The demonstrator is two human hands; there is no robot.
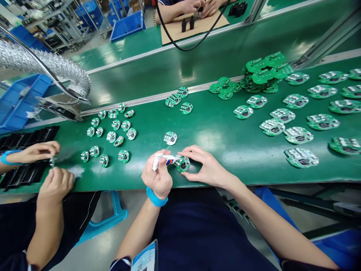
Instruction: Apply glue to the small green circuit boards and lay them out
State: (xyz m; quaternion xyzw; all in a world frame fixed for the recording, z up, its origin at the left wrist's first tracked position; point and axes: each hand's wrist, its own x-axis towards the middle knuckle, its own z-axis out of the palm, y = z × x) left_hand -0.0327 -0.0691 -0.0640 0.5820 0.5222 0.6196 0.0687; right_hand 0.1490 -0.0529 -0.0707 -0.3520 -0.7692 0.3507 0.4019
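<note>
My left hand [157, 175] holds a small white tube of adhesive [164, 160] with a blue and red label, its tip pointing at a small round green circuit board [182, 164]. My right hand [210, 165] rests on the green belt, its fingertips pressing that board's right edge. The tube's tip meets the board's left side, partly hidden by my fingers. Another round board [170, 138] lies just above my hands, and rows of larger green boards [299, 134] lie to the right. A blue strap circles my left wrist.
A co-worker's hands [42, 162] work over a black tray [25, 162] at the left, beside a cluster of small boards. A silver duct [47, 66] hangs above the belt. Another person's hands [191, 7] work on a brown sheet beyond; blue bins stand behind.
</note>
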